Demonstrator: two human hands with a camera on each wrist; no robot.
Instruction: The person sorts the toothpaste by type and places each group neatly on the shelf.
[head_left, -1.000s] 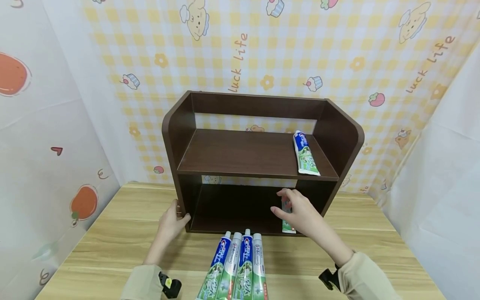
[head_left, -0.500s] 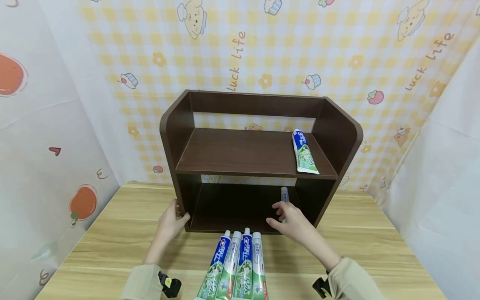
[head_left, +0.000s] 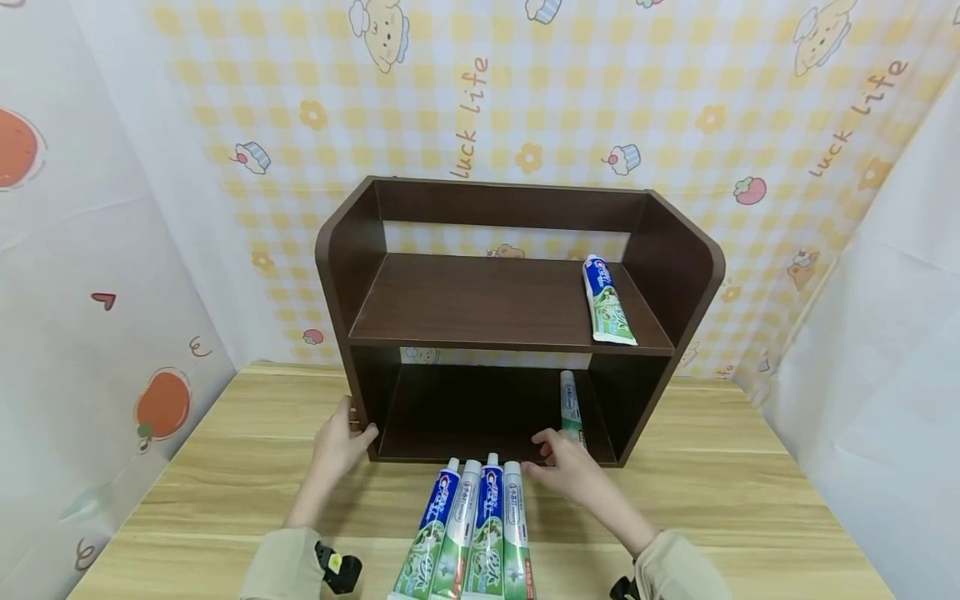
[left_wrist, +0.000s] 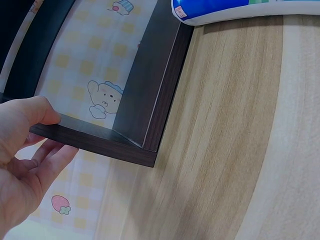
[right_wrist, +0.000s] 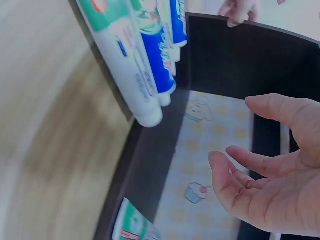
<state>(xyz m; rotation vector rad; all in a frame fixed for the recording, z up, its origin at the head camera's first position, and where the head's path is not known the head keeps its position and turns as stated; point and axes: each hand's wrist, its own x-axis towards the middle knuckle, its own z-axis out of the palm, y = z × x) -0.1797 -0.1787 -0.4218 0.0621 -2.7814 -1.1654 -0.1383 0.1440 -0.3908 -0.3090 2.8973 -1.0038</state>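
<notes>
Two tubes (head_left: 608,302) are shelved centre-right, four tubes (head_left: 490,525) unshelved bottom-centre. The rack (head_left: 480,300) is pinched by the left hand (head_left: 336,446), the right hand (head_left: 576,472) spread.

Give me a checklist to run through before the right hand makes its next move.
1. Shelf steadied: ok; the left hand grips its left side.
2. Right hand free to grasp: ok; it holds nothing.
3. Next tube in hand: not ok; the right wrist view shows a gap between the right hand and the front tubes.
4. Front tubes' caps toward the shelf: ok, all four.
5. Upper tube wholly on its board: cannot tell; its flat end reaches about the front edge.
</notes>
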